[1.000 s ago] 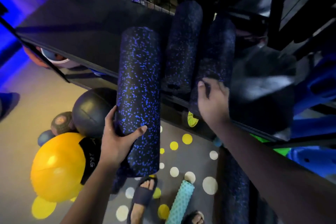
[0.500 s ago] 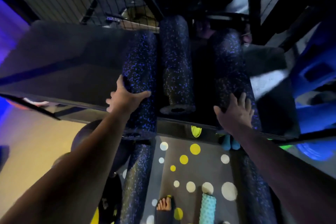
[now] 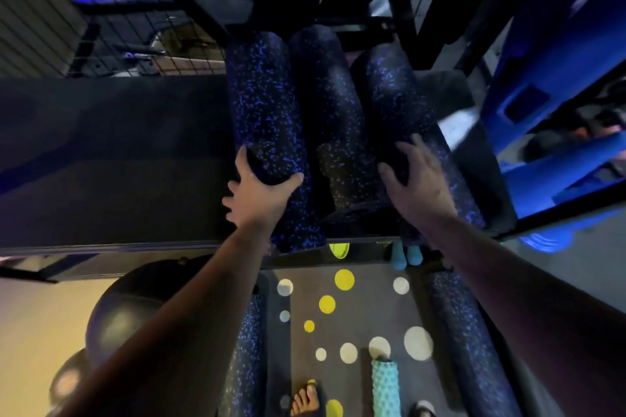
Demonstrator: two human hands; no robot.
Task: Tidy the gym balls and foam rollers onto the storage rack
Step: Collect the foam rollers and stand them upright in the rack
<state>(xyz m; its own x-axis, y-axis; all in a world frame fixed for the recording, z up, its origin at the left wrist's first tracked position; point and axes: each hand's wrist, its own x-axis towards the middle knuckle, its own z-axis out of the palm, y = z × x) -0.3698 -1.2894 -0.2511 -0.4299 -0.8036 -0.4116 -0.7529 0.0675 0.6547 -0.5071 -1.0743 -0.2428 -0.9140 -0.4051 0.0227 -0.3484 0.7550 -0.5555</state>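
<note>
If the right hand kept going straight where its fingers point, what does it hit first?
The right hand lies on the rightmost speckled roller, fingers aimed along it into the shelf. Beyond the roller's far end it would likely meet the black rack bar, though depth is unclear.

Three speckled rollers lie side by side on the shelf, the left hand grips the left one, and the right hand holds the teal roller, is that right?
Not quite. In the head view the right hand rests on the right speckled roller; the teal roller lies on the dotted mat below. The left hand does grip the left roller.
</note>
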